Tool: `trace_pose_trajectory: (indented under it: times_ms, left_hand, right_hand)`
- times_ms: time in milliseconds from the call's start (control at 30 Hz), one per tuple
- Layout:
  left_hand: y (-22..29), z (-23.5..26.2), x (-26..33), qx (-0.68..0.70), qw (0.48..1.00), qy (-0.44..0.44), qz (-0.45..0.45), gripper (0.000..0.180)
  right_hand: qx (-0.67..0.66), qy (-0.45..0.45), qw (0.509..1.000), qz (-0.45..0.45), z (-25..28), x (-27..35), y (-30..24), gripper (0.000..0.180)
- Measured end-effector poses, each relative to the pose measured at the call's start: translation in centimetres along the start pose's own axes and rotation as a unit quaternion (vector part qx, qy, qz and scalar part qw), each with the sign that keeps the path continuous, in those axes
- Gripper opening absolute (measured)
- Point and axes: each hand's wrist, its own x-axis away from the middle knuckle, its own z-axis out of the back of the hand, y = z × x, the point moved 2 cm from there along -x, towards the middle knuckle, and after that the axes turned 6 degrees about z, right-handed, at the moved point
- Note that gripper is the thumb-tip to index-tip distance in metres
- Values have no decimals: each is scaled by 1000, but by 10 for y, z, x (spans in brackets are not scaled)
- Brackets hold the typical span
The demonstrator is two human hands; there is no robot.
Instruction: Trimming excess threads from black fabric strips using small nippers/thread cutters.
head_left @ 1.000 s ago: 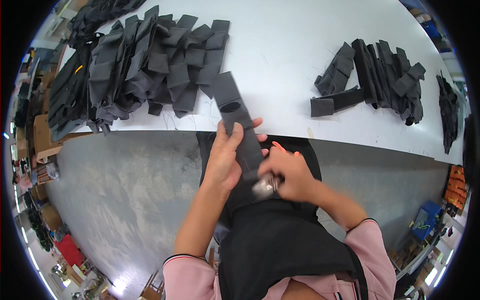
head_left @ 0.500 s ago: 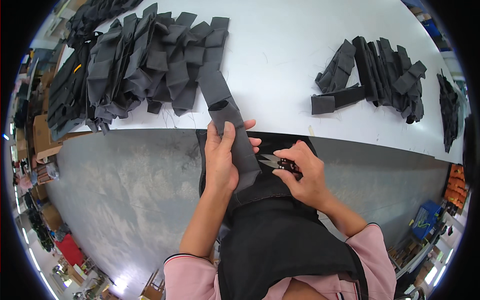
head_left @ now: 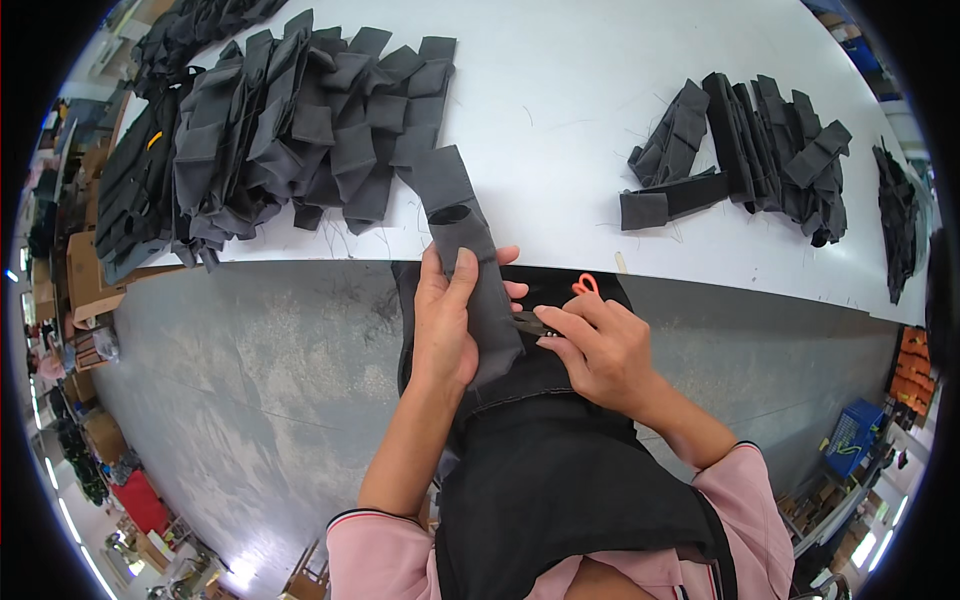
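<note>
A dark grey fabric strip [head_left: 484, 290] with folded, pocket-like sections lies across my left hand [head_left: 447, 310]. The thumb presses on its face while the fingers wrap behind it, their tips showing past its right edge. The strip's far end rests over the table edge. My right hand [head_left: 605, 345] is closed around small thread snips [head_left: 530, 322]. Their blades point left and meet the strip's right edge near my left fingertips. An orange loop [head_left: 586, 285] shows just beyond my right fingers.
On the white table [head_left: 540, 140], a large heap of grey fabric strips [head_left: 300, 120] lies at left. A smaller bunch of strips [head_left: 770, 150] lies at right, with another dark bundle [head_left: 897, 225] at the far right edge. Loose threads are scattered about. A blue crate [head_left: 853, 438] stands lower right.
The snips have turned in my right hand, and their blades now reach the strip's edge. The orange loop has come into view. The strip's far end has shifted slightly right.
</note>
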Motion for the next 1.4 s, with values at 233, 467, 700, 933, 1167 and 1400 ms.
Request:
trace_pose_trajectory:
  times_ms: [233, 467, 700, 933, 1167, 1400]
  left_hand:
    - [-1, 2, 1, -12, 1000, 2, 22, 28]
    - [-2, 1, 2, -4, 1000, -9, 30, 30]
    - [-5, 8, 1, 2, 999, -21, 39, 33]
    - [-6, 3, 3, -16, 997, -43, 60, 34]
    - [-8, 4, 3, -17, 998, -34, 55, 36]
    - [-5, 0, 7, 3, 998, -36, 57, 35]
  right_hand:
    - [-9, 38, 999, 27, -5, 3, 6, 31]
    - [-47, 27, 999, -4, -5, 6, 2, 28]
    - [-60, 8, 998, -16, 0, 15, -1, 31]
    - [-12, -9, 1000, 17, 2, 7, -2, 31]
    - [-18, 3, 999, 27, 7, 9, -6, 30]
    - [3, -16, 1000, 19, 1, 6, -9, 31]
